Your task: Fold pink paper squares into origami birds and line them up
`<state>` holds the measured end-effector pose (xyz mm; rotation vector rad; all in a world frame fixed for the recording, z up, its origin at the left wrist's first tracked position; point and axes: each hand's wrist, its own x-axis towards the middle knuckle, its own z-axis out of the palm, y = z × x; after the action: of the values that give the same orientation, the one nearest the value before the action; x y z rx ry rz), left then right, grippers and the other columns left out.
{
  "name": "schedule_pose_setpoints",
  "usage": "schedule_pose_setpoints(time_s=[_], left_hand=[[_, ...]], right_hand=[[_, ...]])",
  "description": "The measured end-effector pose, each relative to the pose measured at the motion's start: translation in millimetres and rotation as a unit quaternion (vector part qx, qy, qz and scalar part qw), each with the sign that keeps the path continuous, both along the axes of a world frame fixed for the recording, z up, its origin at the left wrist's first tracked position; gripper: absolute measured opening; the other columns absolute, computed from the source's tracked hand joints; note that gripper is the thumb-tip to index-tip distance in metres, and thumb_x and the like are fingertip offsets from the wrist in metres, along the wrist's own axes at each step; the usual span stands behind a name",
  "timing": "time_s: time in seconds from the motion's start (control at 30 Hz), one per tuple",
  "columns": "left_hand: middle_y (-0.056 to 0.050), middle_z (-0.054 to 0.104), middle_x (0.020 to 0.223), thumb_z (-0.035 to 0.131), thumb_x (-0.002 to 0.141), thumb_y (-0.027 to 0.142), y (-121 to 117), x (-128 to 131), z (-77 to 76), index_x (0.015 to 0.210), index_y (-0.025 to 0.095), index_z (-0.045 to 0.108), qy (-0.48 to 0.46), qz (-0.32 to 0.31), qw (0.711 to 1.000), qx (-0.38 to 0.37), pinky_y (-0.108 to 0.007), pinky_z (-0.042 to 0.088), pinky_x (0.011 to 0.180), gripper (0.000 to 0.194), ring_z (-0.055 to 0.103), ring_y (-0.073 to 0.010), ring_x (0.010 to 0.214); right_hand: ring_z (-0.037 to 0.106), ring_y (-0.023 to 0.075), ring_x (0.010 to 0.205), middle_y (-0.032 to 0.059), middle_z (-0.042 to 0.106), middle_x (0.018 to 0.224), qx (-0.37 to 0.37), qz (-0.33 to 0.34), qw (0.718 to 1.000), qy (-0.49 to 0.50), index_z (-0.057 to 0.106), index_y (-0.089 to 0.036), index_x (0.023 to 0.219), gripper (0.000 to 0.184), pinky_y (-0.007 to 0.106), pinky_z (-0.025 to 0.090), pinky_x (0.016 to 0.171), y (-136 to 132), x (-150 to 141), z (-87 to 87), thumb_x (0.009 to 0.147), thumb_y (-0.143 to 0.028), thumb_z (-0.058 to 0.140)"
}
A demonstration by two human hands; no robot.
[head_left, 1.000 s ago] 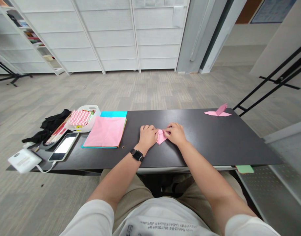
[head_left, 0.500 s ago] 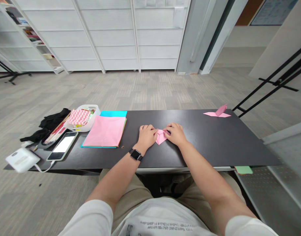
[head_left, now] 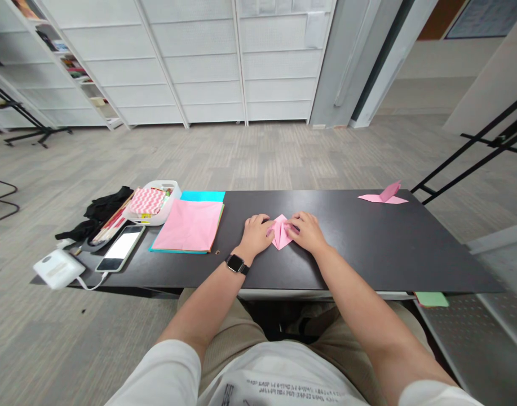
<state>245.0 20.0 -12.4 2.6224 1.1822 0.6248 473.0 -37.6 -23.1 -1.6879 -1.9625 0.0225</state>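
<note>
A small piece of pink origami paper (head_left: 280,235), folded into a diamond with creases down its middle, lies on the dark table between my hands. My left hand (head_left: 256,235) grips its left edge, fingers bent and thumb at the paper. From the other side my right hand (head_left: 308,232) holds the right edge, thumb and index finger on the folded flap. The fingers partly cover both side corners. On my left wrist is a black smartwatch (head_left: 235,263).
Left on the dark table (head_left: 380,248) lies a stack of coloured paper (head_left: 188,225), pink on top. Beyond it are a white basket (head_left: 173,194), a phone (head_left: 120,248) and a white charger (head_left: 59,269). A folded pink paper figure (head_left: 387,195) stands far right.
The paper's upper part has opened from a flat top edge into a raised point, giving a longer diamond. My hands stay at its sides. The whole view has shifted slightly.
</note>
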Motion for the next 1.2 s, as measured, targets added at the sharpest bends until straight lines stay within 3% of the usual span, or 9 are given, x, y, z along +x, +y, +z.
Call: schedule_pose_setpoints(time_s=[0.57, 0.7, 0.8, 0.93, 1.07, 1.2], left_hand=[[-0.006, 0.066, 0.133, 0.061, 0.097, 0.03, 1.7, 1.3, 0.2, 0.128, 0.031, 0.074, -0.001, -0.001, 1.0, -0.013, -0.046, 0.04, 0.112, 0.034, 0.054, -0.0275, 0.125], [-0.005, 0.067, 0.132, 0.059, 0.096, 0.025, 1.0, 2.0, 2.6, 0.13, 0.032, 0.073, 0.002, -0.001, 1.0, -0.013, -0.046, 0.04, 0.112, 0.038, 0.055, -0.0269, 0.124], [-0.006, 0.066, 0.132, 0.058, 0.096, 0.023, 1.0, 2.3, 3.2, 0.129, 0.032, 0.074, 0.007, 0.004, 1.0, -0.014, -0.046, 0.04, 0.112, 0.038, 0.055, -0.0273, 0.125], [-0.006, 0.067, 0.132, 0.058, 0.094, 0.023, 1.3, 2.5, 3.0, 0.127, 0.032, 0.074, 0.005, 0.003, 1.0, -0.017, -0.046, 0.041, 0.11, 0.037, 0.055, -0.0275, 0.124], [-0.006, 0.067, 0.131, 0.059, 0.094, 0.023, 1.2, 2.5, 3.7, 0.125, 0.031, 0.074, 0.003, 0.005, 1.0, -0.022, -0.046, 0.041, 0.11, 0.035, 0.055, -0.0275, 0.123], [-0.006, 0.067, 0.13, 0.059, 0.094, 0.023, 1.1, 2.1, 4.6, 0.125, 0.03, 0.073, 0.006, 0.003, 1.0, -0.021, -0.046, 0.041, 0.109, 0.035, 0.056, -0.0275, 0.122]], right_hand=[[0.056, 0.0284, 0.116, 0.0086, 0.067, 0.123, -0.03, -0.012, 0.999, -0.001, 0.08, -0.032, 0.12, 0.028, 0.047, 0.037, 0.106, 4.3, -1.9, -4.5, 0.096, -0.038, 0.069], [0.058, 0.0266, 0.113, 0.0078, 0.069, 0.118, -0.02, -0.021, 0.999, 0.013, 0.081, -0.03, 0.107, 0.024, 0.045, 0.039, 0.104, 4.5, -3.5, -1.0, 0.101, -0.043, 0.062], [0.061, 0.0241, 0.107, 0.0066, 0.069, 0.111, -0.016, -0.05, 0.998, 0.046, 0.078, -0.027, 0.09, 0.035, 0.042, 0.041, 0.1, 4.1, -1.0, 2.1, 0.105, -0.046, 0.053], [0.061, 0.025, 0.103, 0.0059, 0.069, 0.105, -0.012, -0.055, 0.997, 0.055, 0.07, -0.026, 0.078, 0.032, 0.042, 0.042, 0.099, 1.9, 2.4, 3.8, 0.099, -0.049, 0.062], [0.062, 0.0267, 0.105, 0.0067, 0.069, 0.107, -0.01, -0.033, 0.998, 0.06, 0.07, -0.026, 0.095, 0.016, 0.042, 0.043, 0.098, 0.9, 1.0, 3.8, 0.092, -0.041, 0.068], [0.063, 0.0262, 0.109, 0.0074, 0.07, 0.113, -0.011, 0.003, 0.996, 0.084, 0.069, -0.026, 0.107, 0.018, 0.041, 0.044, 0.099, 1.0, 0.6, 6.0, 0.097, -0.038, 0.059]])
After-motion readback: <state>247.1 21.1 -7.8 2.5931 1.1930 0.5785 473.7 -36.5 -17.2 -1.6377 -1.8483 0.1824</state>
